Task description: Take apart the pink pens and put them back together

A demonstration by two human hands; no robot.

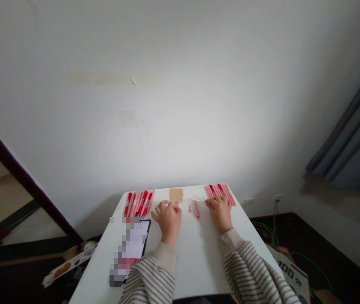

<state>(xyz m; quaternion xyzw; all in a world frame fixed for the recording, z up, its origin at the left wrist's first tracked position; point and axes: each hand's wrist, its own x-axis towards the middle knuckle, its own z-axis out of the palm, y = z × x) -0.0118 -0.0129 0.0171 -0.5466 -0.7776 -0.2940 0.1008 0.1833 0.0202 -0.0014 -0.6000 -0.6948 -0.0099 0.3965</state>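
Note:
My left hand [169, 219] is over the middle of the white table [195, 261], fingers curled around a pink pen part [176, 205] that they mostly hide. Between the fingers of my right hand [222, 213] is a thin pale pen refill [199, 200], its tip pointing left. A pink pen barrel [197, 209] and a small pink piece [189, 209] lie between the hands. Just beyond my left fingertips sits a tan square [176, 194]. Rows of pink and red pens lie at the left [138, 203] and, partly behind my right hand, pens [227, 192] at the right.
A phone [132, 249], partly blurred out, rests left of my left hand. The table's far edge meets a white wall [180, 105]. On the floor at the right are green cables [267, 232] and a printed box [290, 270].

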